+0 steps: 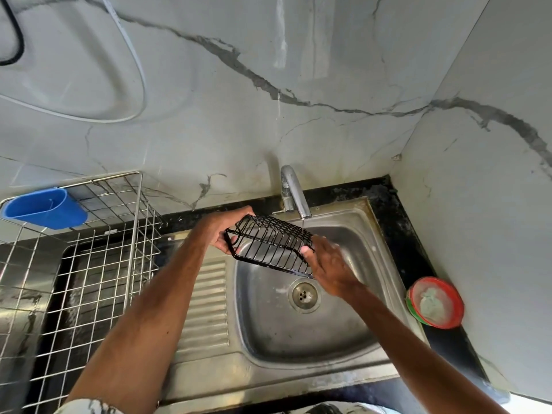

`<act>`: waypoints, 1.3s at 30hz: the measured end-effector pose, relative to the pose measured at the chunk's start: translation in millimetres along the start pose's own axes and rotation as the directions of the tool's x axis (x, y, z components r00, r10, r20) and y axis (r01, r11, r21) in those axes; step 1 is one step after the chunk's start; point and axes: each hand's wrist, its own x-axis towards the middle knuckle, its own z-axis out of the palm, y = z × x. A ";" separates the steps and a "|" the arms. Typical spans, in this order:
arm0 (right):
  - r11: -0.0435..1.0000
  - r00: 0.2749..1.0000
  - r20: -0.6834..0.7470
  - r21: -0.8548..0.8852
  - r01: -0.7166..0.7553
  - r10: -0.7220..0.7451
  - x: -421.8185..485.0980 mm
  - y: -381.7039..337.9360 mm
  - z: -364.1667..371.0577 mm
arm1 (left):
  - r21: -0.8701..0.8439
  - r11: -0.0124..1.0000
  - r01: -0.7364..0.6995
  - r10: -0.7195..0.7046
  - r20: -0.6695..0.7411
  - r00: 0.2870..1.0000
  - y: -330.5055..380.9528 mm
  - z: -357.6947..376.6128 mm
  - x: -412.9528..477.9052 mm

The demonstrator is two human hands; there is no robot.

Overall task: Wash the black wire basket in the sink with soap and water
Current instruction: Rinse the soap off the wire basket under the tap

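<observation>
The black wire basket [270, 245] hangs tilted above the steel sink [301, 327], just under the tap [294, 194]. A thin stream of water runs from the spout onto the basket's far right corner. My left hand [221, 231] grips the basket's left end with curled fingers. My right hand [327, 265] holds its right end, with the thumb hooked over the wires. The drain [304, 295] sits open below the basket.
A steel wire dish rack [98, 264] with a blue plastic holder [44, 208] stands left of the sink, beside the ribbed drainboard [207, 303]. A red tub of soap paste [435, 302] rests on the black counter at the right. Marble walls close in behind and right.
</observation>
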 end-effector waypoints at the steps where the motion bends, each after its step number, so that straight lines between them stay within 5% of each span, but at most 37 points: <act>1: 0.998 0.998 0.012 0.002 0.064 -0.064 -1.9 -16.6 1.0 | 0.009 1.000 0.001 -0.001 -0.002 1.000 0.3 3.4 0.6; 7: 0.944 0.945 0.056 0.100 0.315 -0.321 9.1 -93.1 10.9 | 0.041 0.999 0.006 -0.008 0.047 0.999 -0.3 17.5 -5.5; 14: 0.969 0.991 0.132 0.243 -0.035 0.003 30.9 -33.3 -17.0 | 0.042 0.996 -0.080 0.082 -0.059 0.995 -1.9 6.6 -19.6; 18: 0.975 0.975 0.173 0.143 -0.168 0.142 31.4 15.3 -5.1 | 0.065 0.992 -0.109 0.116 -0.118 0.986 -3.3 6.9 -16.2; 21: 0.999 0.985 0.170 0.053 -0.004 -0.006 10.3 -9.3 12.9 | 0.095 0.985 -0.143 0.156 -0.147 0.977 -3.8 16.2 -17.2; 24: 0.907 0.972 0.145 0.406 0.111 -0.184 -5.5 -53.3 25.1 | 0.122 0.982 -0.146 0.164 -0.154 0.974 -7.1 26.3 -19.8; 27: 0.775 0.974 0.156 0.631 0.031 -0.166 12.4 -69.6 20.6 | 0.158 0.977 -0.144 0.169 -0.161 0.972 -11.5 29.3 -26.2; 35: 0.944 0.992 0.094 0.311 -0.111 0.086 52.2 8.1 17.5 | 0.309 0.921 -0.238 0.315 -0.230 0.921 -10.8 30.9 -40.3; 39: 0.977 0.998 0.047 0.212 0.023 -0.034 19.3 -15.9 31.2 | 0.386 0.890 -0.243 0.344 -0.219 0.913 -11.5 41.1 -43.6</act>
